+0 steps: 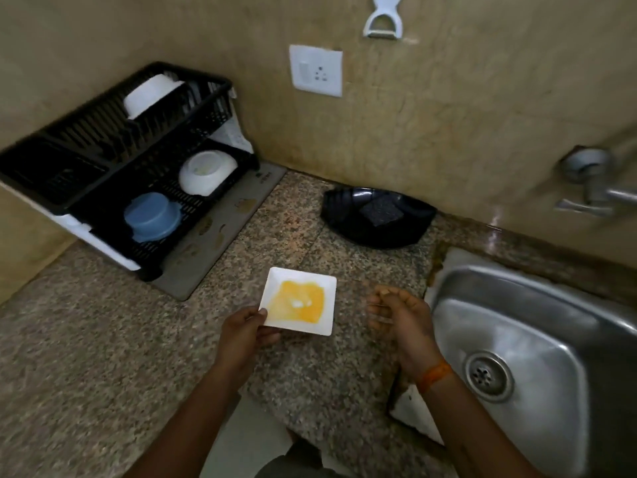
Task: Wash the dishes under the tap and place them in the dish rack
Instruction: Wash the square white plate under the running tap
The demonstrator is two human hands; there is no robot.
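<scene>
My left hand (243, 331) grips the near left corner of a small square white plate (327, 288) smeared with yellow residue, held just above the granite counter. Right of the plate, my right hand (400, 315) hovers with curled, parted fingers and holds nothing. The steel sink (537, 326) lies at the right, dry, with its drain (488, 376) in view. A tap (593, 188) sticks out of the wall above it. The black dish rack (103, 160) stands at the back left with two white bowls (206, 172) and a blue bowl (151, 215) in it.
A black tray (344, 215) holding a dark scrub pad (381, 210) rests against the wall between rack and sink. A grey mat (220, 232) lies under the rack. A wall socket (315, 70) and a white peeler (382, 19) hang above.
</scene>
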